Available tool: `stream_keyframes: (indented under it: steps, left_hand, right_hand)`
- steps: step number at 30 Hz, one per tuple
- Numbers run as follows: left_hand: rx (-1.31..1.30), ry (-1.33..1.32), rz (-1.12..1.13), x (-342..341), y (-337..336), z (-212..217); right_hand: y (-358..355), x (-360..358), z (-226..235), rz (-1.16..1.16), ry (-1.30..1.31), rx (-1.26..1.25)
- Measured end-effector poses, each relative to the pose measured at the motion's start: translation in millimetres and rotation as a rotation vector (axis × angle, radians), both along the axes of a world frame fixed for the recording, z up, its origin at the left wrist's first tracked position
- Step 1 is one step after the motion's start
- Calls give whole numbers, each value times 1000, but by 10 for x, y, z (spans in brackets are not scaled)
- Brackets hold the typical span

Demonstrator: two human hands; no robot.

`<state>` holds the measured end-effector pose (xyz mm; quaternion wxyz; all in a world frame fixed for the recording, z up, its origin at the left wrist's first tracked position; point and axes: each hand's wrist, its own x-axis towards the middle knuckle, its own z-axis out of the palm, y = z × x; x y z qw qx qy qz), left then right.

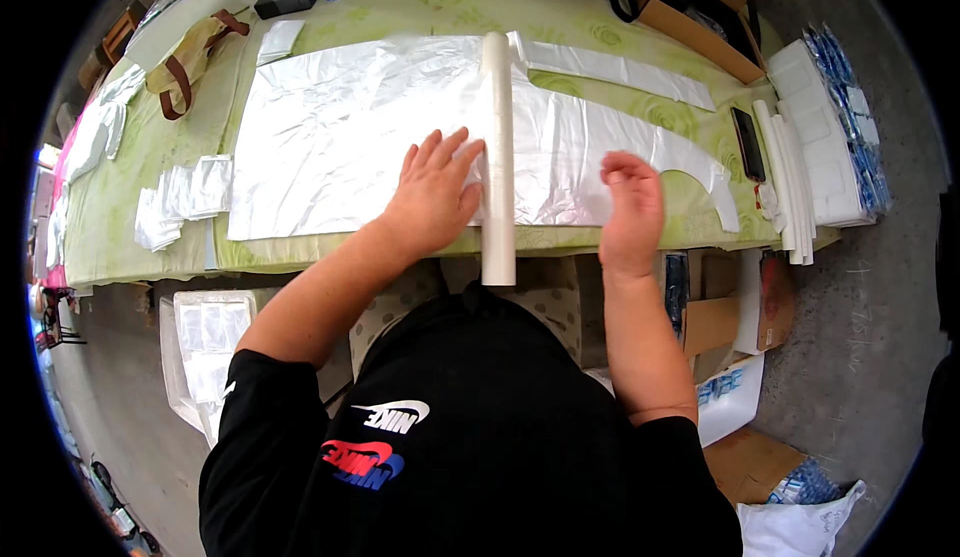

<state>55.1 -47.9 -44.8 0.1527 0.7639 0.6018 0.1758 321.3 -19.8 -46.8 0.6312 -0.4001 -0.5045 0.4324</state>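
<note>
left hand (432,189) flat on white roll (497,157) | right hand (630,207) on silver sheet (340,137)

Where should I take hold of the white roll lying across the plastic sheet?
Take the white roll at its near end, which overhangs the table edge, coming from below the edge. That end is bare all round; the left hand rests against its middle.
</note>
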Motion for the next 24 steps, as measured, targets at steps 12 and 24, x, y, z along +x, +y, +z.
stream_keyframes:
  steps: [12,24]
  left_hand:
    - [-18,-76,64,110,-23,33]
    - [218,-25,-69,-103,329,324]
  right_hand:
    - [-200,-442,-59,196,-510,147]
    - [-314,-754,164,319,-872,435]
